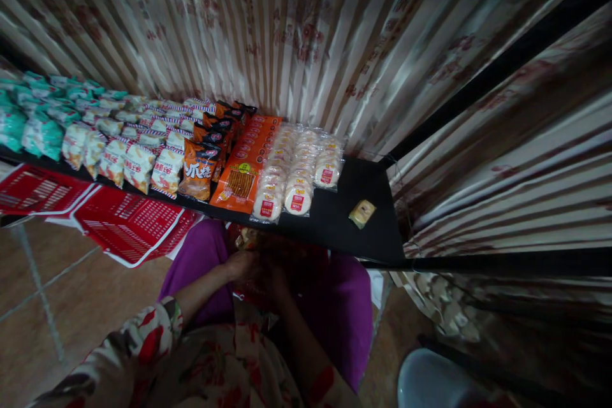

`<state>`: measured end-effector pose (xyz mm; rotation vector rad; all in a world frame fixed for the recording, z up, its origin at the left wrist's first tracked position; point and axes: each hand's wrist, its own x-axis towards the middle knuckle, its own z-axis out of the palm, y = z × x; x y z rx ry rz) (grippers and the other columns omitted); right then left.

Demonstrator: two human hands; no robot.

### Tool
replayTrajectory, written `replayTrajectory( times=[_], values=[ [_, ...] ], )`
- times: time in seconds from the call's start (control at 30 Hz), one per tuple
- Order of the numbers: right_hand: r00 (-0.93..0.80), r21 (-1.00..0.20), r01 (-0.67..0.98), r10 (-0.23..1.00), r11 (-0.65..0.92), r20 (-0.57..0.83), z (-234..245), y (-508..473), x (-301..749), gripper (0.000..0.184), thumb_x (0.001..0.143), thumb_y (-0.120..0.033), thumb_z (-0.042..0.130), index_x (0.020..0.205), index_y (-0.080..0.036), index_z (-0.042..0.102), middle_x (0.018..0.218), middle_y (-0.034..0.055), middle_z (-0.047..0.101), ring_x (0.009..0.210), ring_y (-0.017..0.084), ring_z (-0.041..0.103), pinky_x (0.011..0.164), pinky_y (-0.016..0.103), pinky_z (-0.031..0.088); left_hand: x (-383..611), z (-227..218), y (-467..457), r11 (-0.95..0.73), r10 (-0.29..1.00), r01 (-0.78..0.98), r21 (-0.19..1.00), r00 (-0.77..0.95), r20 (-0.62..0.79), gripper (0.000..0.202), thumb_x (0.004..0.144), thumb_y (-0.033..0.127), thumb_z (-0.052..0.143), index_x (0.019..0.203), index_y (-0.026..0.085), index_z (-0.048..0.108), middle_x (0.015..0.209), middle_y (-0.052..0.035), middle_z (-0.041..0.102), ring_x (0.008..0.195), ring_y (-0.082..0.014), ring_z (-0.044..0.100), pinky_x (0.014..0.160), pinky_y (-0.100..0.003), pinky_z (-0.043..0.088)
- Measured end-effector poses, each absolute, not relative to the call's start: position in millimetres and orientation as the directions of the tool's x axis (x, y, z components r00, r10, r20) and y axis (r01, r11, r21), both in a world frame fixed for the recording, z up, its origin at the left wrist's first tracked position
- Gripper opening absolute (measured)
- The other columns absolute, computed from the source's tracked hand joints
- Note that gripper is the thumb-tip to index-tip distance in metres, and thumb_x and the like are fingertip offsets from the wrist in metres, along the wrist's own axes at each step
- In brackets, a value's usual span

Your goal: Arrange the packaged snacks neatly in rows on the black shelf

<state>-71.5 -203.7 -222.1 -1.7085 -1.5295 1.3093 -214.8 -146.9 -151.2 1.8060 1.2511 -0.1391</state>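
Snack bag (pixel 248 239), crinkly and dim in your lap just under the shelf (pixel 335 217) edge, looks light, soft and slippery; hold it by its top seam. Left hand (pixel 241 264) grip closes on it; right hand (pixel 275 277) grip touches it, closure unclear

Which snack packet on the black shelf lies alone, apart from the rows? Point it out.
The small yellow packet near the black shelf's right end. Every other packet sits in tight rows to its left; this one has bare shelf around it.
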Motion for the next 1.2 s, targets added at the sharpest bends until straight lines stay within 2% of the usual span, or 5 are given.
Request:
replayTrajectory(
  times=[0.17, 0.43, 0.83, 1.07, 1.2],
  values=[
    [-0.123, -0.849, 0.469, 0.934, -0.243, -0.335, -213.8, -204.3, -62.4, 0.033, 0.074, -0.019, 0.051, 0.102, -0.017, 0.068, 0.109, 0.011, 0.068, 0.1, 0.024, 0.063, 0.091, 0.037, 0.046, -211.0, -130.9, -138.0, -0.17, 0.696, 0.848, 0.503, 0.464, -0.547, 0.017, 0.08, 0.019, 0.046, 0.086, 0.019, 0.062, 0.087, -0.0065, 0.066, 0.079, -0.0196, 0.059, 0.069, -0.027, 0.041],
    [-0.136, -0.868, 0.376, 0.908, -0.323, -0.397, -176.3, -206.5, -50.3, 0.024, 0.075, -0.03, 0.053, 0.091, -0.017, 0.066, 0.095, 0.0077, 0.07, 0.087, 0.022, 0.064, 0.075, 0.032, 0.049, -208.9, -93.8, -131.5, -0.217, 0.708, 0.832, 0.511, 0.494, -0.505, 0.02, 0.083, 0.017, 0.042, 0.09, 0.019, 0.061, 0.092, -0.0042, 0.066, 0.087, -0.0177, 0.06, 0.072, -0.024, 0.04],
    [-0.168, -0.905, 0.279, 0.911, -0.322, -0.376, -142.4, -212.3, -31.8, 0.027, 0.072, -0.033, 0.055, 0.088, -0.015, 0.066, 0.087, 0.0052, 0.069, 0.081, 0.021, 0.062, 0.07, 0.03, 0.047, -211.6, -89.9, -128.4, -0.119, 0.774, 0.672, 0.731, 0.524, -0.356, 0.016, 0.08, 0.017, 0.046, 0.083, 0.016, 0.062, 0.078, -0.0011, 0.063, 0.073, -0.0147, 0.056, 0.062, -0.021, 0.039],
    [-0.143, -0.912, 0.276, 0.925, -0.304, -0.352, -118.2, -212.4, -20.7, 0.03, 0.071, -0.038, 0.057, 0.086, -0.014, 0.068, 0.084, 0.0056, 0.069, 0.079, 0.022, 0.062, 0.071, 0.031, 0.049, -213.0, -87.5, -132.2, -0.025, 0.747, 0.577, 0.817, 0.554, -0.368, 0.023, 0.075, 0.022, 0.056, 0.096, 0.016, 0.061, 0.078, -0.0002, 0.064, 0.072, -0.0143, 0.057, 0.061, -0.02, 0.04],
    [-0.105, -0.92, 0.264, 0.94, -0.289, -0.326, -108.9, -210.5, -12.5, 0.033, 0.07, -0.04, 0.06, 0.089, -0.014, 0.069, 0.088, 0.0067, 0.07, 0.082, 0.022, 0.063, 0.075, 0.033, 0.049, -212.8, -82.7, -137.3, 0.022, 0.738, 0.528, 0.849, 0.564, -0.37, 0.023, 0.073, 0.027, 0.061, 0.092, 0.015, 0.06, 0.078, -0.001, 0.063, 0.072, -0.0143, 0.056, 0.06, -0.021, 0.04]
  ],
)
